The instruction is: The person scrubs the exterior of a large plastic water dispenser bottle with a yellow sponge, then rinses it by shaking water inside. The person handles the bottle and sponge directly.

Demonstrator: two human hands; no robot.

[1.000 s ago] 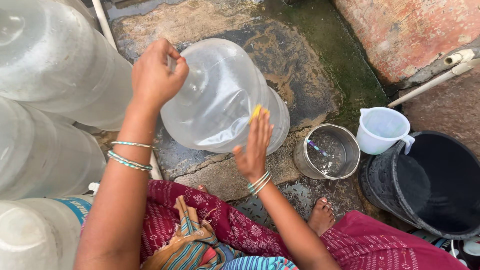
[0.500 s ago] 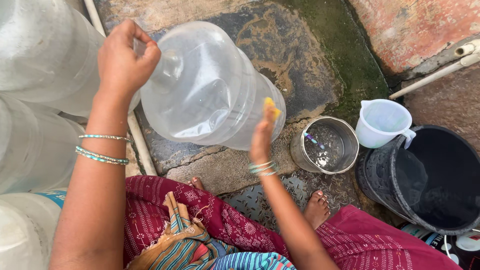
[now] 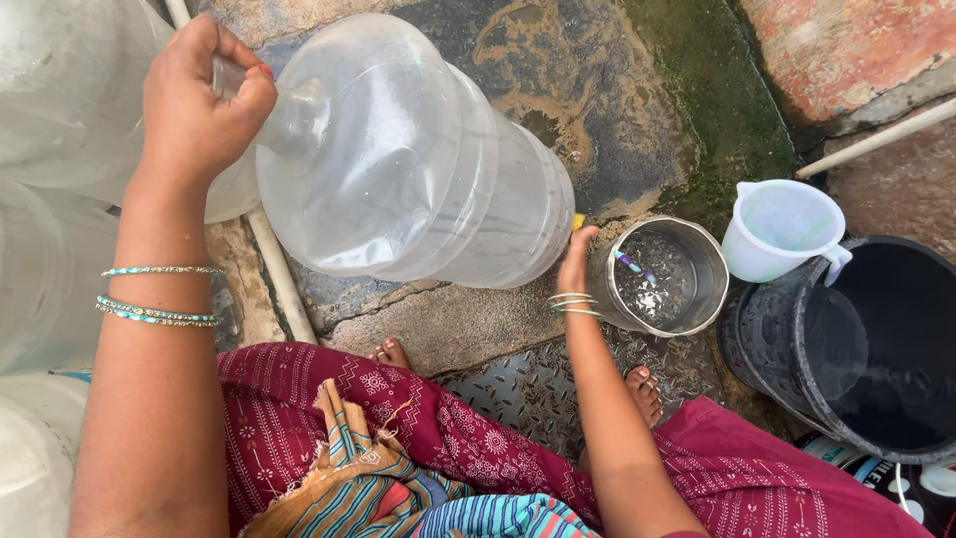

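The neck of a large clear water jug point(image 3: 398, 159) was gripped by the left hand point(image 3: 199, 95), its fingers curled tightly around it. The jug was held tilted on its side above the wet stone floor point(image 3: 597, 90). The right hand point(image 3: 576, 261) was pressed against the jug's base, fingers mostly closed around a small yellow scrubber point(image 3: 579, 221), only partly seen. Just beside that hand stood a steel pot point(image 3: 665, 277) holding water, with a white plastic jug point(image 3: 782, 231) and a black bucket point(image 3: 856, 349) close by.
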